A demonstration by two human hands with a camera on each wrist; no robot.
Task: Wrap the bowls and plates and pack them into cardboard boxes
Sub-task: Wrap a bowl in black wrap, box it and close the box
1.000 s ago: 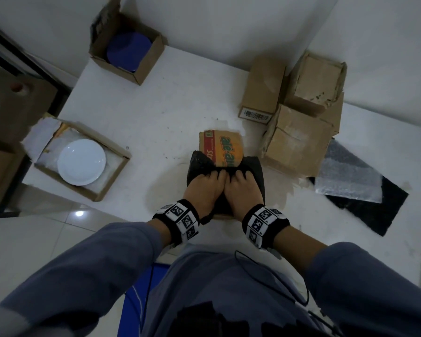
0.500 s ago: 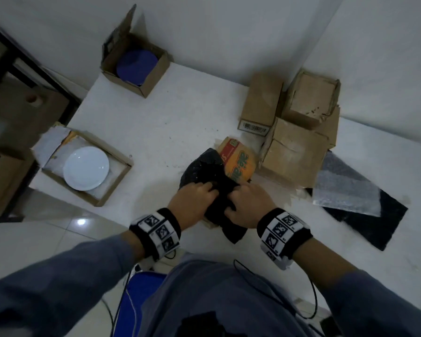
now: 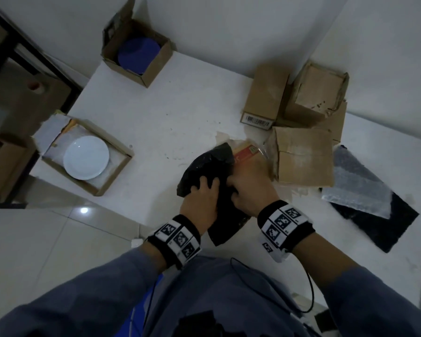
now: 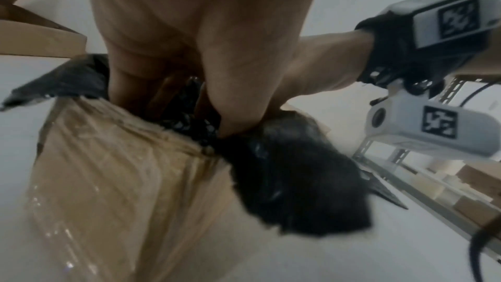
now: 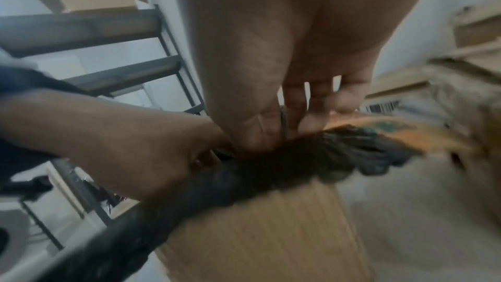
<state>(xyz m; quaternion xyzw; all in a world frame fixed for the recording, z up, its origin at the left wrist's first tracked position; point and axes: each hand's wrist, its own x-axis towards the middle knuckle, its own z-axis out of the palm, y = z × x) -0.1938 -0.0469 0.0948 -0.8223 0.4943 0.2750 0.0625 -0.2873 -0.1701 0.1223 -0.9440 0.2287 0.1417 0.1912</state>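
A bundle in black wrap sits in a small printed cardboard box near the table's front edge, tilted up to the left. My left hand grips the black wrap from the left, fingers dug into its folds. My right hand pinches the wrap beside it, fingers reaching over the box's orange flap. In the left wrist view the black wrap bulges out of the taped box. The right wrist view, blurred, shows the wrap above the box. What is inside the wrap is hidden.
A white plate lies in a shallow box at the left edge. A blue plate sits in an open box at the back. Closed boxes stand right of my hands, bubble wrap on a black sheet beyond.
My hands went from pressing flat on the bundle to gripping its wrap. Bundle and small box have tilted and shifted toward the closed boxes on the right.
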